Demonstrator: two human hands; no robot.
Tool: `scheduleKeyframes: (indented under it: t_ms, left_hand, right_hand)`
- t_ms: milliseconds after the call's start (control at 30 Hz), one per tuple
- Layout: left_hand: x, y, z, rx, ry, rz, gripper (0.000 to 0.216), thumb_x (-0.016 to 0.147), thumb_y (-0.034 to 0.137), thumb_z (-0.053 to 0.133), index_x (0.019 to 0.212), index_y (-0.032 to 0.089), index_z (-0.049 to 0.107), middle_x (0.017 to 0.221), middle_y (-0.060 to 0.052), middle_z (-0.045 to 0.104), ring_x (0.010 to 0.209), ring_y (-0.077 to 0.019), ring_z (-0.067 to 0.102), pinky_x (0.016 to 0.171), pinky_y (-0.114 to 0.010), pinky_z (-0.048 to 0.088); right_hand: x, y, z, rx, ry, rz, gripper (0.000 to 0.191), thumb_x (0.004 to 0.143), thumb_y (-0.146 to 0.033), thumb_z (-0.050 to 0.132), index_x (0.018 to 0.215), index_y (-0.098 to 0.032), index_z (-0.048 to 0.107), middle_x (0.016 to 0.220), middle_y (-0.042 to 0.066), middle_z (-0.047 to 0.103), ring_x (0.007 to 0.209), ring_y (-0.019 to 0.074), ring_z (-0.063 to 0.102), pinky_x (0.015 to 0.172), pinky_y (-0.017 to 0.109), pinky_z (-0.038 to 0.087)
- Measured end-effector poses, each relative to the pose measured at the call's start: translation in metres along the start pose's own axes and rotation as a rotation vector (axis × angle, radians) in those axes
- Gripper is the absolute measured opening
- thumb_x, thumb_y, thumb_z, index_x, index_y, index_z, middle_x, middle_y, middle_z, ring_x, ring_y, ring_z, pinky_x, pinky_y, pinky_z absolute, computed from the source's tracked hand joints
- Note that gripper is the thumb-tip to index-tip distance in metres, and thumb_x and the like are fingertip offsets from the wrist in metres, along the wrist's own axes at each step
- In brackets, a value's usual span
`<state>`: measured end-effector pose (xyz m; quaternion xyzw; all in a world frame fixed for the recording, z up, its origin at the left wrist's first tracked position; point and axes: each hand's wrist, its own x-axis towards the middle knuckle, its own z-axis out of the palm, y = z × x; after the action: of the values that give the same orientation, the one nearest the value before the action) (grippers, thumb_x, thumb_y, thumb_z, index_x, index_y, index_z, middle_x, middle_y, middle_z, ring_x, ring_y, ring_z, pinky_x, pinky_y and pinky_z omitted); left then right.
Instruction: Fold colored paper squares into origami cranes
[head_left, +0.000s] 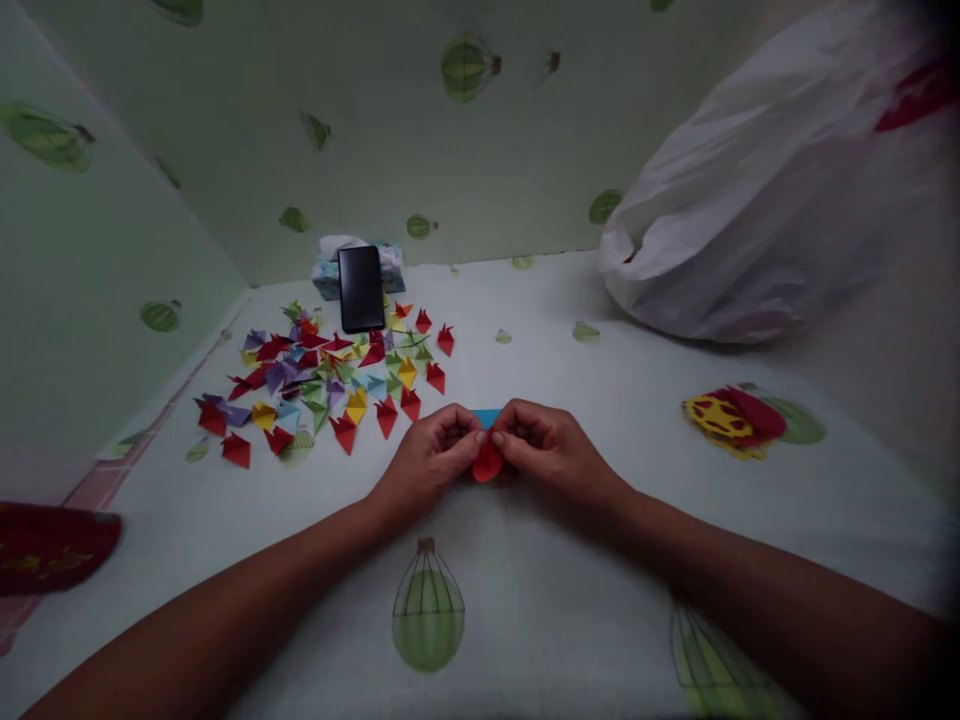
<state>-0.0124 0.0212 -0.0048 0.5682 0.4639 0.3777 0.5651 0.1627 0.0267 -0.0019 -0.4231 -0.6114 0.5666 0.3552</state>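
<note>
My left hand [436,452] and my right hand [551,452] meet at the middle of the table, thumbs and fingers pinched together. Between them they grip a small red piece of paper [487,463] with a rounded lower end. A bit of blue paper [486,417] shows just above it, between the fingers; whether the two are joined I cannot tell. The fingertips cover much of both. Beyond my left hand lies a spread of small folded paper cranes [344,432] in red, yellow, purple, green and blue.
A black phone [361,289] leans on a tissue box [392,268] behind the cranes. At the back right stands a large white plastic bag [720,230]. Red and yellow cut-out shapes [731,420] lie to the right. A dark red object [56,545] sits at the left edge.
</note>
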Motion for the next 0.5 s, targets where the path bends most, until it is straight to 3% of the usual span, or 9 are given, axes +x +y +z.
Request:
scheduleKeyframes:
  t_ms: [500]
  left_hand:
    - [-0.0016, 0.0012, 0.0007, 0.009, -0.022, 0.011, 0.019, 0.08, 0.032, 0.066, 0.076, 0.017, 0.055, 0.071, 0.002, 0.058, 0.062, -0.0098, 0.053, 0.057, -0.023, 0.04]
  right_hand:
    - [-0.0011, -0.0013, -0.0014, -0.019, 0.01, -0.014, 0.011, 0.079, -0.024, 0.058, 0.07, -0.019, 0.057, 0.056, -0.002, 0.06, 0.052, 0.0123, 0.052, 0.052, 0.025, 0.039]
